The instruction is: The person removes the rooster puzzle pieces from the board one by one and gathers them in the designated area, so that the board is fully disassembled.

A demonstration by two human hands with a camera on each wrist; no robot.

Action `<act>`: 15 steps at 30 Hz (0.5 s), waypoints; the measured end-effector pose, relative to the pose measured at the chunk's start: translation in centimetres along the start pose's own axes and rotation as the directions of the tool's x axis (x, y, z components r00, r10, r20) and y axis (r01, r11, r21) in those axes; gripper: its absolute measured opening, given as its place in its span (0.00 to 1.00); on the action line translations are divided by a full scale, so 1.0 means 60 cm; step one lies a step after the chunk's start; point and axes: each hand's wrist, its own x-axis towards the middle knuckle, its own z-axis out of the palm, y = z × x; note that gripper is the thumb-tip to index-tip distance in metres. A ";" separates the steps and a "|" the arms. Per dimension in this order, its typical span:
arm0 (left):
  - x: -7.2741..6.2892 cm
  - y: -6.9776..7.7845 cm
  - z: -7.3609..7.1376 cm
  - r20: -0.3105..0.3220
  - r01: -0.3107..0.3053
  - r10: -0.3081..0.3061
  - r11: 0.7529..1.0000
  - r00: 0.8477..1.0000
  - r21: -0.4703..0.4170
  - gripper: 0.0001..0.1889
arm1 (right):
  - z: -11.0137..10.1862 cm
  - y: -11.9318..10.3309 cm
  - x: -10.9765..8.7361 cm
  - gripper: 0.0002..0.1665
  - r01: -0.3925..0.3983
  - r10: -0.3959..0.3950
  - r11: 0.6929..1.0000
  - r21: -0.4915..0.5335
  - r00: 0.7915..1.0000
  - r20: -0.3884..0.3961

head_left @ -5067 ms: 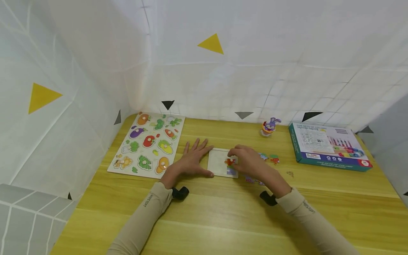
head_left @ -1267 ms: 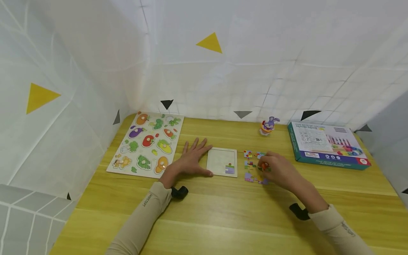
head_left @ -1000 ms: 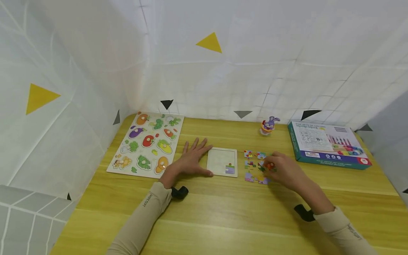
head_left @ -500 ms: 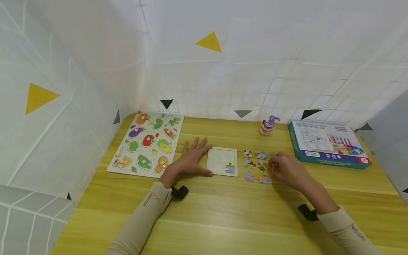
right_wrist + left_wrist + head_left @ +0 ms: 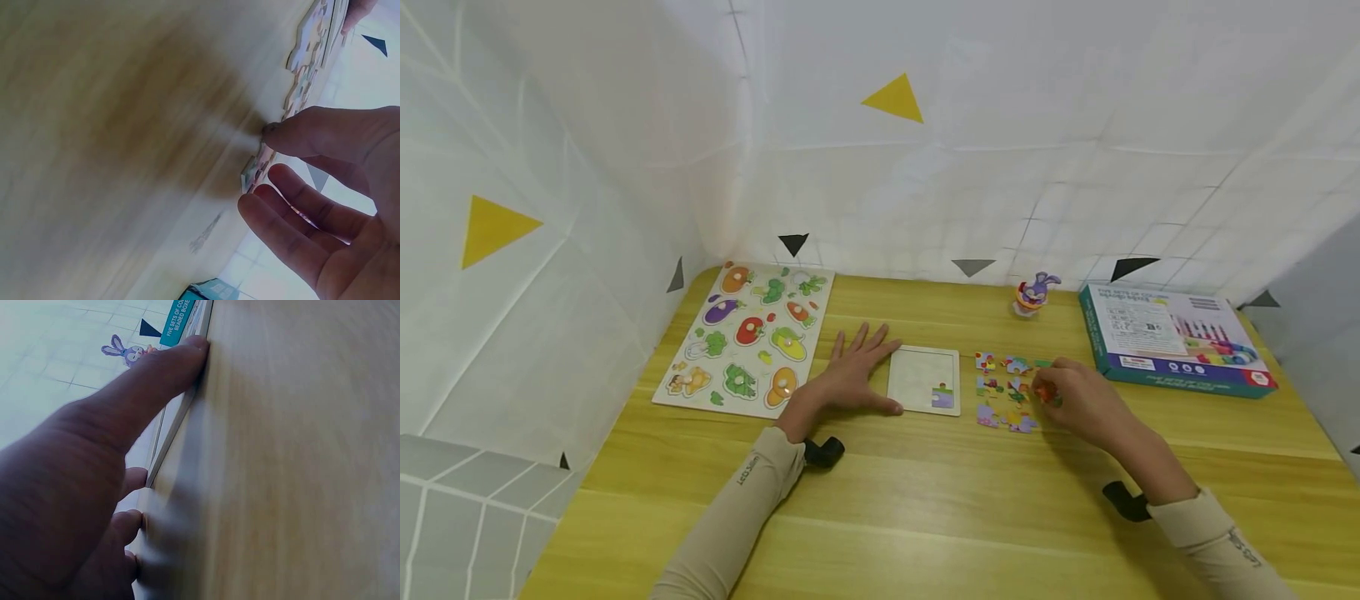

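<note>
My left hand (image 5: pixel 844 382) lies spread on the table against a small white puzzle tray (image 5: pixel 917 375), its thumb and a fingertip touching the tray's left side. In the tray's lower right corner sits one purple-and-green puzzle piece (image 5: pixel 942 396). To the right of the tray, several loose puzzle pieces (image 5: pixel 989 386) lie in rows. At the right end of these rows, my right hand (image 5: pixel 1078 402) pinches a red-and-green puzzle piece (image 5: pixel 1047 390), low at the table. The thumb and fingers of the right hand (image 5: pixel 325 181) partly cover it.
A vegetable peg board (image 5: pixel 748 333) lies beyond the left hand. At the back stand a purple rabbit toy (image 5: pixel 1036 294) and, farther right, a teal-edged bead box (image 5: pixel 1176 342). White sheeting (image 5: pixel 970 192) rises behind the table.
About five seconds ago, the right hand held the red piece over the tray. It has since carried it right, past the loose pieces, and is now almost still. The left hand stays put.
</note>
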 end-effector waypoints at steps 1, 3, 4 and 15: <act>0.000 -0.001 0.001 -0.001 0.000 0.000 1.000 1.000 0.001 0.59 | 0.000 0.000 0.000 0.14 -0.001 0.001 1.000 -0.001 1.000 0.001; 0.001 -0.001 0.001 -0.001 0.000 0.000 1.000 1.000 0.004 0.59 | -0.002 -0.002 -0.001 0.14 0.001 -0.001 1.000 -0.007 1.000 -0.001; 0.000 -0.001 0.001 -0.002 0.001 -0.001 1.000 1.000 0.001 0.59 | -0.002 -0.003 -0.001 0.14 0.003 -0.003 1.000 -0.012 1.000 -0.003; 0.001 -0.002 0.002 -0.004 0.000 0.000 1.000 1.000 -0.011 0.59 | -0.003 -0.029 0.009 0.15 0.059 -0.059 0.998 -0.002 0.998 -0.033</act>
